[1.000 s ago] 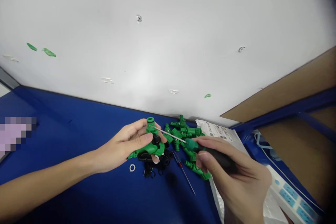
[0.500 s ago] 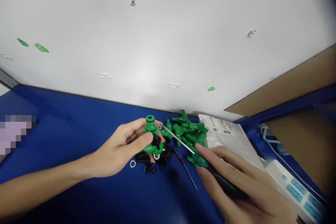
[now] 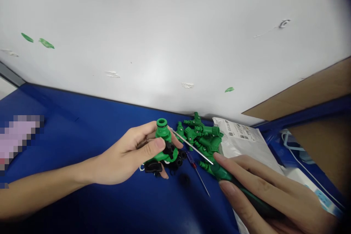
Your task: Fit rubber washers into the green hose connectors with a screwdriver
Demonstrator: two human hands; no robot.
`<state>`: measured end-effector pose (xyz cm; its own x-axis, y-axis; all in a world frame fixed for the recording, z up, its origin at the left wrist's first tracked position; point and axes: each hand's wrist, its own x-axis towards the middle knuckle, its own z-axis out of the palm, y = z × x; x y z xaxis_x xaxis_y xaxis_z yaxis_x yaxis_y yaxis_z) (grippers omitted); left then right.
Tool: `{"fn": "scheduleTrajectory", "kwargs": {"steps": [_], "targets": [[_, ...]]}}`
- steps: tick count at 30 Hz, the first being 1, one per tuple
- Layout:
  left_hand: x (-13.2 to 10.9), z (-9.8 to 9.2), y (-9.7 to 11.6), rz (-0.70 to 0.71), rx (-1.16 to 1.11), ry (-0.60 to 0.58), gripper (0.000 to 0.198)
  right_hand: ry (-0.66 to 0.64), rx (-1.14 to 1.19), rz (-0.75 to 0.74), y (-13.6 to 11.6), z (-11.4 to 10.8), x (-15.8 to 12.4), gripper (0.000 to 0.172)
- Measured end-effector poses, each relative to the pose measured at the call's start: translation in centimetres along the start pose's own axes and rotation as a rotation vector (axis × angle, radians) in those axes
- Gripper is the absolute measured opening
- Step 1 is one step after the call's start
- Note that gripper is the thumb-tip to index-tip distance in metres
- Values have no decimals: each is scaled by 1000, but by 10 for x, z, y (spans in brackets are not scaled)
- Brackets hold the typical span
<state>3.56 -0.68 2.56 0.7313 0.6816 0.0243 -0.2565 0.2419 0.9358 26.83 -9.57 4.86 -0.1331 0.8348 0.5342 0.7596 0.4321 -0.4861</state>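
One green plastic hose connector sits in the left hand, held up over the bench with its round collar pointing away from the person. The thumb lies across its body and the fingers curl round behind it, a firm grasp. A black knob juts from its side. It looks light and stiff, though the smooth plastic may slip; the body below the collar seems the best place to hold it.

The right hand grasps a screwdriver with a green-and-black handle, its fingers laid along the handle rather than tightly clenched. The thin steel shaft crosses above a heap of green fittings, and its tip ends just beside the connector's neck. Whether they touch cannot be told.

Those fittings lie tangled between the two hands, and their branching arms look likely to snag. Black parts lie under the left hand, partly hidden. A small screwdriver with a red handle lies on the blue bench just below the heap. To the right are a white bag with a printed label and a power strip. Beyond stand a white wall and brown cardboard.
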Motion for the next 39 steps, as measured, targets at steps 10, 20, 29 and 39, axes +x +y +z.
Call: {"fn": "scheduleTrajectory", "kwargs": {"steps": [10,20,29,39], "targets": [[0,-5,2,-32,191,23,32,56,-92,22,4,-1,-2,35],[6,-6,9,-63,314,-52,30,-82,147,19,5,3,18,41],[8,-3,10,-61,279,-50,26,-64,171,28,7,7,12,43],[4,-7,-1,-87,483,30,39,-150,-19,35,10,-3,-1,29]]}}
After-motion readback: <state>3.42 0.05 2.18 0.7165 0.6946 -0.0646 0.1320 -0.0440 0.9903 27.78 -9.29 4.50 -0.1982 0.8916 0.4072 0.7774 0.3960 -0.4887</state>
